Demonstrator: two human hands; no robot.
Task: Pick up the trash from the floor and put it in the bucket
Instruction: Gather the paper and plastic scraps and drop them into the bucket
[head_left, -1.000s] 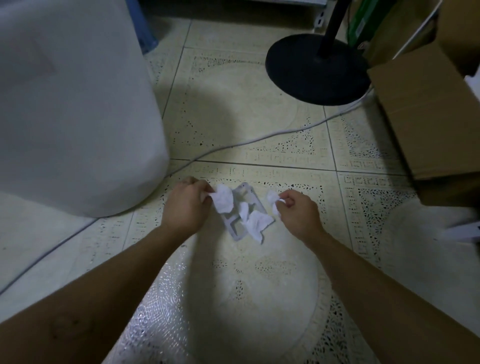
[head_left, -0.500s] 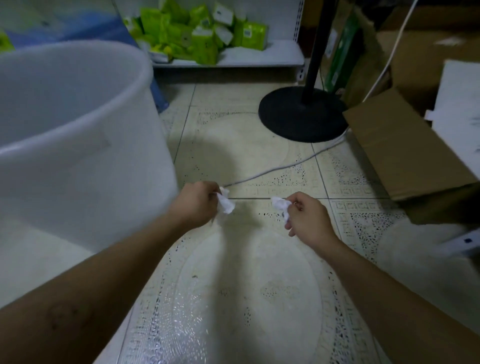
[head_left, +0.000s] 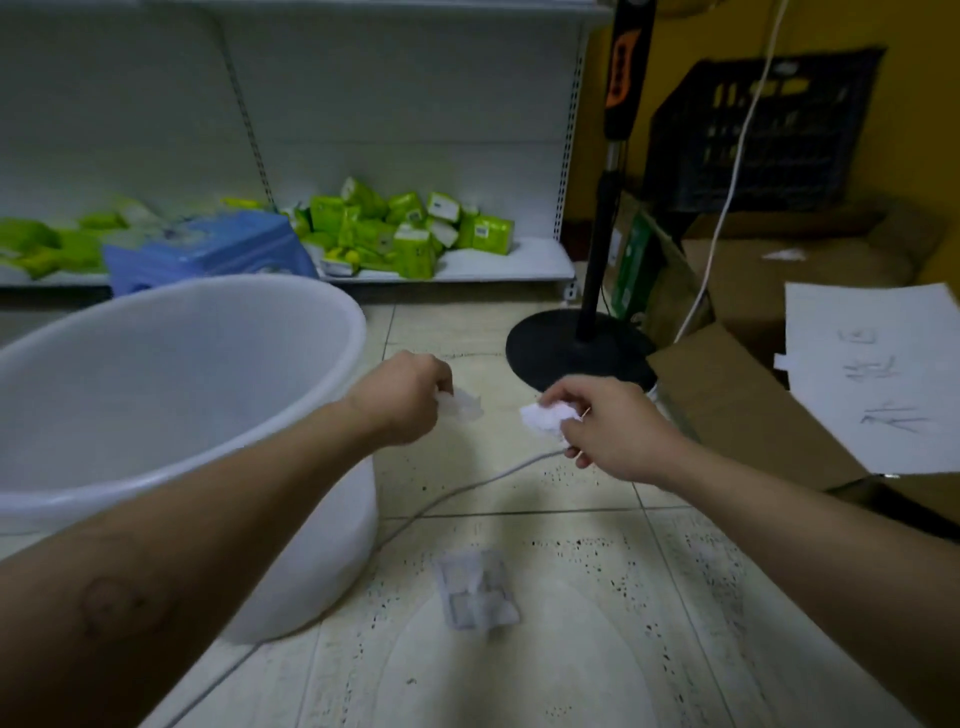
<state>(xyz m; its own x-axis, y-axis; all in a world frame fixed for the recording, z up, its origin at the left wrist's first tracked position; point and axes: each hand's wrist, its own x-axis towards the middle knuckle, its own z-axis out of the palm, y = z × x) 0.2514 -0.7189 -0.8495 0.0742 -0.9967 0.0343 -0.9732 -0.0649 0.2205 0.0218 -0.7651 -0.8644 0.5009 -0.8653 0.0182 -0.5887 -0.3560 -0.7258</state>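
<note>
My left hand (head_left: 402, 400) is raised beside the right rim of the big white bucket (head_left: 171, 364) and pinches a crumpled white paper scrap (head_left: 462, 405). My right hand (head_left: 608, 431) hovers further right, closed on a second crumpled white paper wad (head_left: 545, 418). Both hands are up off the floor, outside the bucket. A flat clear plastic wrapper (head_left: 475, 592) lies on the tiled floor below the hands, just right of the bucket's base.
A fan stand with a black round base (head_left: 571, 353) rises behind my right hand, its white cable (head_left: 467, 488) trailing across the floor. Cardboard boxes (head_left: 737, 415) with a white sheet crowd the right. A shelf of green packs (head_left: 395, 228) and a blue stool (head_left: 208, 254) stand behind the bucket.
Both hands have lifted from the floor with a paper scrap each, rising toward the bucket's rim. The view has tilted upward; the plastic wrapper stays on the floor.
</note>
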